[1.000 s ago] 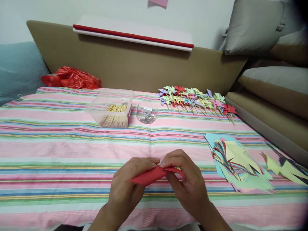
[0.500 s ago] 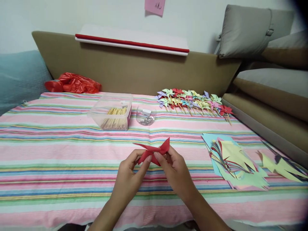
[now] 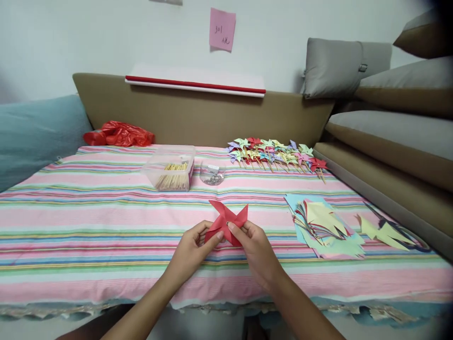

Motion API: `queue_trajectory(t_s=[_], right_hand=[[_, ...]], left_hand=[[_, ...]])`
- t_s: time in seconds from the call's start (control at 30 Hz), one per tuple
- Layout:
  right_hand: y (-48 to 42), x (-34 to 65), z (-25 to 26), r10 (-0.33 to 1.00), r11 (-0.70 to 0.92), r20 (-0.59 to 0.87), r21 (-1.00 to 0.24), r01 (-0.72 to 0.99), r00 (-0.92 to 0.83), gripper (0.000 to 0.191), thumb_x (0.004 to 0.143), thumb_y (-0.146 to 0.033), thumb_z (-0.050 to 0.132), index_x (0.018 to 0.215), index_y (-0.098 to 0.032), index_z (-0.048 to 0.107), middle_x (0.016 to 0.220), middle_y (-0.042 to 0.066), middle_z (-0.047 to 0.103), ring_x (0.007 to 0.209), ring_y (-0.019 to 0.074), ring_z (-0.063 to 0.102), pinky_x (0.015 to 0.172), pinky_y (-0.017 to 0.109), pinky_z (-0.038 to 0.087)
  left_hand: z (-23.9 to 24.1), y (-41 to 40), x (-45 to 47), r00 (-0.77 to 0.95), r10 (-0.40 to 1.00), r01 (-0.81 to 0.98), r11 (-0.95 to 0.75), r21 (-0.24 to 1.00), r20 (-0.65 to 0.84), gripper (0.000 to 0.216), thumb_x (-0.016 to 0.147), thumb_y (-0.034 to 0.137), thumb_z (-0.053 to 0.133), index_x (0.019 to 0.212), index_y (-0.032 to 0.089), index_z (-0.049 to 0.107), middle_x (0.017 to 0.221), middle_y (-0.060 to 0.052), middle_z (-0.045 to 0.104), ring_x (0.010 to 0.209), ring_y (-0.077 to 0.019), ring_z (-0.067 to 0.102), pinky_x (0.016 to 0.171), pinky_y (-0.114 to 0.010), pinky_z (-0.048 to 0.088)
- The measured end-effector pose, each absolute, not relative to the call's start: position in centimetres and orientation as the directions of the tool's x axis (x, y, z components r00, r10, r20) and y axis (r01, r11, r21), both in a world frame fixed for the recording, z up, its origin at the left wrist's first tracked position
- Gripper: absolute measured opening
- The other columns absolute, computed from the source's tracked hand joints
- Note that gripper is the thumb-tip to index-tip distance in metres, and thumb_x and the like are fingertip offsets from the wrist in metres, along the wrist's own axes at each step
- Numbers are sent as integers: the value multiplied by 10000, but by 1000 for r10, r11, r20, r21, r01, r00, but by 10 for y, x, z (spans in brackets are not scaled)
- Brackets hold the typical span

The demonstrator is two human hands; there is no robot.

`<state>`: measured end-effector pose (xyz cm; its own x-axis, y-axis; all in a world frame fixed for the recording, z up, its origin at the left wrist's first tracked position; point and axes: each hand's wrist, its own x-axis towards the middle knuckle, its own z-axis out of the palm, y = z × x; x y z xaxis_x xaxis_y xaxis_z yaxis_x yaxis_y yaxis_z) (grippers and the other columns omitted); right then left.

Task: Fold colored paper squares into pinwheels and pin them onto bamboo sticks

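Both my hands hold a red paper pinwheel shape point(image 3: 226, 219) above the striped tablecloth point(image 3: 88, 222), near the table's front edge. My left hand point(image 3: 191, 252) pinches its lower left part. My right hand point(image 3: 256, 250) pinches its middle from the right, fingers closed on the paper. A stack of cut coloured paper sheets point(image 3: 323, 224) lies to the right of my hands. A clear box of wooden sticks point(image 3: 171, 169) and a small clear cup of pins point(image 3: 211, 174) stand further back.
A row of several finished pinwheels on sticks point(image 3: 276, 153) lies at the back right. Scissors with yellow paper scraps point(image 3: 389, 231) rest at the right edge. A red plastic bag point(image 3: 118, 134) sits at the back left. Sofa cushions point(image 3: 385, 137) border the right side.
My hands lifted and folded the red paper from a flat sheet into a pinwheel shape. The view pulled back and up, showing more wall and the table's front edge.
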<state>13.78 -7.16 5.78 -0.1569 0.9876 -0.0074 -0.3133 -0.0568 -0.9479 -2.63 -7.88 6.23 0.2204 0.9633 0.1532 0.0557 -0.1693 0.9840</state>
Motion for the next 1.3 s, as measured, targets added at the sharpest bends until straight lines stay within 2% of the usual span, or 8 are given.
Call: queue_trajectory(t_s=[0.23, 0.37, 0.53, 0.7, 0.83, 0.93, 1.13, 1.3], right_hand=[[-80, 149, 58, 990, -75, -24, -927, -368, -140, 350, 798, -463, 756, 987, -170, 728, 940, 62, 764, 946, 235, 688, 885, 339, 514], [-81, 144, 61, 988, -75, -18, -925, -374, -154, 412, 741, -459, 809, 1011, -157, 730, 997, 85, 769, 976, 247, 688, 897, 350, 514], [-61, 133, 70, 997, -39, -6, -902, -430, -79, 434, 677, -474, 854, 944, -152, 738, 973, 77, 769, 944, 225, 687, 886, 330, 512], [-4, 134, 92, 999, 37, 11, -854, -520, 53, 422, 592, -469, 902, 838, -176, 725, 861, 20, 758, 861, 170, 674, 822, 270, 517], [37, 130, 90, 992, 46, -26, -830, -556, 121, 442, 538, -451, 925, 817, -171, 728, 832, 7, 754, 828, 153, 670, 769, 239, 523], [51, 129, 70, 989, -12, -91, -827, -562, 113, 456, 540, -439, 925, 850, -160, 741, 827, 24, 762, 817, 172, 688, 719, 248, 547], [57, 141, 30, 969, -194, -247, -804, -562, 18, 381, 602, -424, 897, 867, -199, 741, 905, 35, 780, 848, 202, 718, 671, 264, 609], [54, 164, 15, 955, -250, -294, -846, -471, 22, 460, 596, -484, 882, 935, -202, 753, 939, 51, 782, 876, 228, 715, 689, 265, 612]], left_hand=[[62, -84, -9, 187, 970, -16, -156, 988, 156, 196, 880, 358, 690, 939, 172, 689, 906, -43, 723, 880, -197, 681, 808, -305, 537], [59, -94, -8, 104, 975, 41, -203, 978, 198, 206, 871, 359, 699, 956, 173, 676, 942, -51, 733, 897, -202, 691, 819, -310, 542], [72, -91, -46, -47, 939, 407, -293, 865, 341, 282, 907, 405, 634, 1090, 190, 629, 1008, -69, 749, 918, -212, 720, 824, -329, 571], [125, -29, -127, -189, 875, 722, -184, 667, 445, 270, 960, 384, 520, 1109, 172, 598, 1123, -112, 717, 1062, -236, 678, 954, -381, 519], [169, 48, -169, -153, 950, 864, -5, 503, 272, 182, 953, 305, 582, 1011, 150, 660, 1052, -94, 716, 1031, -241, 666, 951, -437, 514], [176, 103, -175, -139, 988, 924, 105, 369, 67, 235, 949, 327, 621, 1114, 165, 662, 1170, -84, 671, 1033, -231, 653, 902, -444, 545], [142, 176, -166, -250, 935, 932, 303, 198, -252, 342, 942, 327, 635, 1242, 164, 605, 1228, -102, 637, 1026, -238, 657, 852, -437, 572], [120, 192, -166, -341, 875, 905, 404, 132, -343, 356, 931, 325, 652, 1236, 146, 608, 1221, -115, 638, 1028, -242, 658, 852, -428, 570]])
